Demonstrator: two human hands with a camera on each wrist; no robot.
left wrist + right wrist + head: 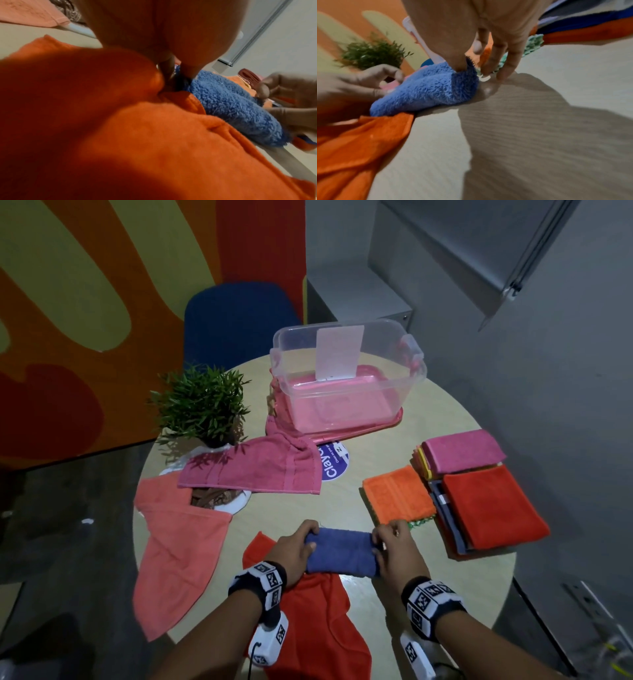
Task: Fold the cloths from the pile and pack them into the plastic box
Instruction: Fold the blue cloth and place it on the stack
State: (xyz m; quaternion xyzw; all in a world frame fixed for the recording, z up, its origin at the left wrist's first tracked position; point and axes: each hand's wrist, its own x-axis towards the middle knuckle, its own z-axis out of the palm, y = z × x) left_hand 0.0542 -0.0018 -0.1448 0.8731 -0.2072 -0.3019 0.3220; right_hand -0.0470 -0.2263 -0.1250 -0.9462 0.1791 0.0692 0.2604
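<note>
A folded blue cloth [340, 551] lies near the table's front edge, partly on an unfolded red-orange cloth [315, 621]. My left hand [301, 546] grips the blue cloth's left end and my right hand [390, 546] pinches its right end [462, 73]. In the left wrist view the blue cloth [231, 106] shows past my fingers over the red-orange cloth [120, 128]. The clear plastic box [346, 371] stands at the back on a pink lid. Unfolded salmon [178, 546] and pink [253, 467] cloths lie at the left.
Folded cloths are stacked at the right: an orange one [397, 494], a red one [493, 505] and a pink one [462, 450]. A potted plant [202, 405] stands at the back left. A blue chair [236, 320] is behind the round table [376, 594].
</note>
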